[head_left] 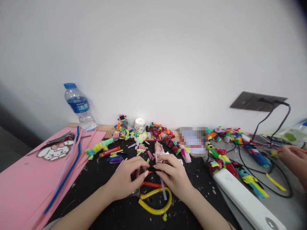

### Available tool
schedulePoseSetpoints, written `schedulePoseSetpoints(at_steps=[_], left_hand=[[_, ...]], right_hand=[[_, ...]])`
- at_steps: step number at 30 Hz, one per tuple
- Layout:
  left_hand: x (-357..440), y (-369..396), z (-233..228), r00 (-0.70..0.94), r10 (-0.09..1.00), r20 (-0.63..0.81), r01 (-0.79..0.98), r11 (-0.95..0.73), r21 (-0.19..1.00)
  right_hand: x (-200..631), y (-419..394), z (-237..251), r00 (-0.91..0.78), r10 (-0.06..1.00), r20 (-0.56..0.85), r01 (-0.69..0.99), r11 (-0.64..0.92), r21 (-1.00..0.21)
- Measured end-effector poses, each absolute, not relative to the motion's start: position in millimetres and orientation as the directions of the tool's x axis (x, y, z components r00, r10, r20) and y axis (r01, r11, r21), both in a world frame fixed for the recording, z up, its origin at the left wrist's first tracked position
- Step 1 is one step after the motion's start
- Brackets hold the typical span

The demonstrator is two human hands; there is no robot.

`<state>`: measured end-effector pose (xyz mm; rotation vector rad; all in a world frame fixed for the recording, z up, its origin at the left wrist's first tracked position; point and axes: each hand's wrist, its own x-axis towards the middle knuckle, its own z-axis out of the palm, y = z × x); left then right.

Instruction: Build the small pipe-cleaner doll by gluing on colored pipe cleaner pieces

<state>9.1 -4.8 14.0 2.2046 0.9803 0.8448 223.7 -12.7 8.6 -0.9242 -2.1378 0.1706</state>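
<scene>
My left hand [130,177] and my right hand [176,175] meet over the black mat [115,207]. Their fingertips pinch close together, with something thin and dark [153,168] between them. It is too small to make out. Under the hands lies a yellow curved handle-like loop [157,211], next to orange-red bars [153,184]. A translucent glue-stick-like rod [164,191] sticks out below my right hand. Just behind my right fingers stands a pale, stained item [158,150], partly hidden.
Fuzzy pipe-cleaner figures [100,147] and a white roll [140,124] line the back. At left are pink sheets [19,188], pipe cleaners [64,179] and a water bottle [80,107]. A white device [247,198], cables [242,159] and another person's hand [291,155] are at right.
</scene>
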Motion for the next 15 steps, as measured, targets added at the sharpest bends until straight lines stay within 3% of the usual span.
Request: schedulePoseSetpoints(at_steps=[4,15], left_hand=[[7,-3,9,0.569,0.73,0.379,0.433,-0.657,0.617],[3,4,3,0.647,0.463,0.605,0.438,-0.876,0.201]], right_hand=[[222,-12,9,-0.421,0.671,0.61,0.537,0.727,-0.429],[221,-11,7,-0.434,0.683,0.588,0.5,0.725,-0.474]])
